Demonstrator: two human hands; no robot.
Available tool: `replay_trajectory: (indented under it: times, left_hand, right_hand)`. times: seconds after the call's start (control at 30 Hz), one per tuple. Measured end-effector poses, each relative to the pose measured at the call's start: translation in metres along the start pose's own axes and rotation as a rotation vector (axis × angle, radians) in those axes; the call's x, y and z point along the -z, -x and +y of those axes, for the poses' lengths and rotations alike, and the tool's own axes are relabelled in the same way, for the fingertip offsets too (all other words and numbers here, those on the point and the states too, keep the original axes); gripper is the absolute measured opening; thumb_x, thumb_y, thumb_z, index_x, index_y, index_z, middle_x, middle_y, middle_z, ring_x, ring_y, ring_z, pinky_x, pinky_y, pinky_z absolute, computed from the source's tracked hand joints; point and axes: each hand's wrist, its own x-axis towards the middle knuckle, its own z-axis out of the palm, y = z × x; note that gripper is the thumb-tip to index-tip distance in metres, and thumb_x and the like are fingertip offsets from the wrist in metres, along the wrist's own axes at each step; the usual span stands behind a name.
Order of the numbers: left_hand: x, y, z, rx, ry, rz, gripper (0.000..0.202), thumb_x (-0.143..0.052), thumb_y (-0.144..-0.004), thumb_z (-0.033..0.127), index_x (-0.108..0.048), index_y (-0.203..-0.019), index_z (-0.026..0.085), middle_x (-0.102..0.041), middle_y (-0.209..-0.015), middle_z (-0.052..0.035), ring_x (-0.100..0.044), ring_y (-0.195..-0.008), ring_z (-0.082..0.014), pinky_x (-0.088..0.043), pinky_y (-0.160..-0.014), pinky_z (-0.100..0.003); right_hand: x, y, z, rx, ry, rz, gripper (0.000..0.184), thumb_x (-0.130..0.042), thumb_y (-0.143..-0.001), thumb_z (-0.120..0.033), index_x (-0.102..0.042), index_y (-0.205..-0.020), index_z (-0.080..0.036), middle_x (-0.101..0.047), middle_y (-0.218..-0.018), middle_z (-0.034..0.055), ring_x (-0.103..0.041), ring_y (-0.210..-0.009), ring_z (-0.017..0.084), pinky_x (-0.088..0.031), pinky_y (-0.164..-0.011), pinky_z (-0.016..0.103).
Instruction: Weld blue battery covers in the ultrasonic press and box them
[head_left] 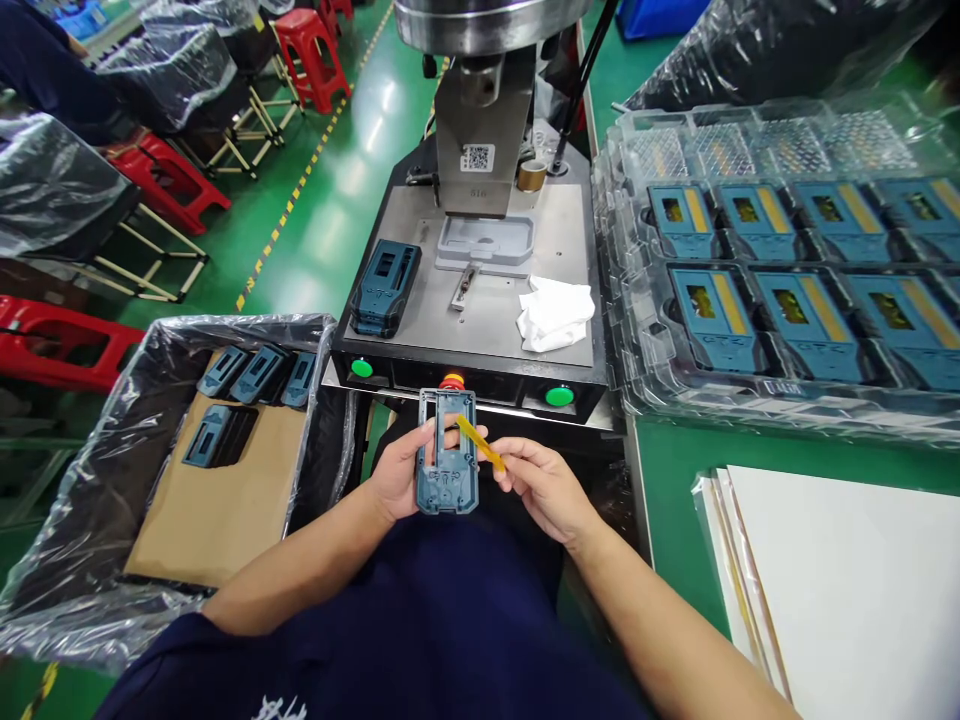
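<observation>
My left hand (396,470) is closed around a blue plastic housing (447,470) held upright in front of my body, its window frame at the top. My right hand (546,485) pinches the lower end of a thin yellow strip (480,443), whose other end lies across the housing's opening. Both hands are just below the front edge of a press machine (480,300). A second blue housing (385,285) lies on the left of the machine's metal bed, near a grey fixture (486,243).
A crumpled white cloth (555,312) lies on the bed's right. Two green buttons (362,368) and a red stop button flank the machine front. Clear trays (780,290) of blue parts stand right; a bag-lined box (217,460) with several housings is left. White sheets (847,580) lie lower right.
</observation>
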Motion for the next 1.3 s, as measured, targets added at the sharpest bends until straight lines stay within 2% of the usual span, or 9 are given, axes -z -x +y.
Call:
replay_trajectory:
  times: [0.17, 0.37, 0.47, 0.6, 0.87, 0.97, 1.07, 1.17, 1.3]
  left_hand:
    - [0.001, -0.001, 0.001, -0.019, 0.021, -0.003, 0.037, -0.057, -0.083, 0.038, -0.060, -0.112, 0.014, -0.065, -0.118, -0.0155, -0.064, -0.103, -0.0312, -0.046, -0.093, -0.048]
    - [-0.002, -0.001, 0.002, -0.015, 0.036, -0.004, 0.035, -0.060, -0.082, 0.037, -0.062, -0.108, 0.015, -0.067, -0.112, -0.0145, -0.063, -0.105, -0.0332, -0.046, -0.092, -0.050]
    - [-0.002, -0.001, 0.002, -0.009, 0.013, 0.028, 0.037, -0.060, -0.082, 0.038, -0.061, -0.111, 0.015, -0.068, -0.109, -0.0140, -0.064, -0.104, -0.0336, -0.048, -0.088, -0.048]
    - [-0.002, -0.001, 0.001, -0.008, -0.032, 0.038, 0.040, -0.061, -0.081, 0.039, -0.059, -0.113, 0.015, -0.066, -0.114, -0.0157, -0.064, -0.104, -0.0332, -0.051, -0.083, -0.043]
    - [-0.001, -0.003, -0.002, -0.007, -0.054, 0.024, 0.041, -0.054, -0.087, 0.043, -0.059, -0.114, 0.014, -0.066, -0.114, -0.0159, -0.065, -0.101, -0.0312, -0.051, -0.081, -0.040]
    - [-0.002, -0.004, -0.001, 0.004, -0.031, 0.019, 0.052, -0.043, -0.089, 0.055, -0.059, -0.114, 0.012, -0.067, -0.110, -0.0167, -0.066, -0.098, -0.0308, -0.052, -0.078, -0.039]
    - [-0.004, -0.005, -0.001, 0.030, -0.004, 0.023, 0.063, -0.032, -0.089, 0.063, -0.060, -0.114, 0.012, -0.067, -0.109, -0.0175, -0.067, -0.094, -0.0303, -0.052, -0.074, -0.038]
    - [-0.005, -0.006, -0.003, 0.050, 0.033, 0.001, 0.068, -0.027, -0.088, 0.067, -0.060, -0.113, 0.012, -0.067, -0.107, -0.0172, -0.067, -0.091, -0.0290, -0.052, -0.074, -0.038]
    - [-0.010, -0.008, -0.009, 0.058, 0.101, -0.041, 0.067, -0.026, -0.090, 0.065, -0.061, -0.113, 0.013, -0.069, -0.098, -0.0137, -0.067, -0.089, -0.0261, -0.051, -0.080, -0.038]
  right_hand:
    - [0.003, 0.001, 0.003, 0.173, 0.113, -0.099, 0.037, -0.077, -0.070, -0.027, -0.066, -0.106, -0.023, -0.066, -0.092, 0.0033, -0.058, -0.076, 0.013, -0.047, -0.069, 0.028]
    - [0.000, 0.001, 0.006, 0.412, 0.376, 0.010, 0.025, -0.067, -0.081, -0.031, -0.071, -0.104, -0.024, -0.063, -0.094, 0.0045, -0.057, -0.068, 0.012, -0.049, -0.059, 0.027]
    - [-0.003, 0.000, 0.006, 0.289, 0.238, 0.117, 0.026, -0.065, -0.083, -0.039, -0.072, -0.100, -0.020, -0.064, -0.083, 0.0044, -0.057, -0.062, 0.012, -0.049, -0.056, 0.028]
    - [-0.005, -0.001, 0.000, 0.099, 0.004, 0.221, 0.035, -0.071, -0.075, -0.046, -0.070, -0.090, -0.015, -0.059, -0.065, 0.0002, -0.046, -0.048, 0.008, -0.040, -0.044, 0.023]
    - [-0.003, -0.002, 0.000, 0.110, 0.011, 0.246, 0.034, -0.072, -0.074, -0.046, -0.070, -0.089, -0.015, -0.056, -0.063, -0.0002, -0.045, -0.049, 0.009, -0.036, -0.043, 0.023]
    - [-0.002, 0.002, -0.003, 0.245, 0.305, 0.289, 0.028, -0.065, -0.082, -0.042, -0.071, -0.095, -0.018, -0.055, -0.062, -0.0004, -0.047, -0.051, 0.011, -0.039, -0.046, 0.026]
    - [-0.007, 0.010, -0.015, 0.562, 0.758, 0.329, 0.019, -0.060, -0.087, -0.031, -0.072, -0.099, -0.021, -0.058, -0.071, 0.0022, -0.053, -0.061, 0.014, -0.046, -0.058, 0.029]
    - [-0.017, 0.016, -0.024, 0.838, 1.052, 0.273, 0.027, -0.052, -0.090, -0.021, -0.066, -0.113, -0.020, -0.061, -0.081, 0.0055, -0.057, -0.072, 0.016, -0.050, -0.067, 0.030]
    - [-0.030, 0.014, -0.022, 0.965, 1.401, 0.206, 0.034, -0.046, -0.093, -0.018, -0.059, -0.125, -0.016, -0.062, -0.084, 0.0083, -0.056, -0.074, 0.018, -0.049, -0.068, 0.031]
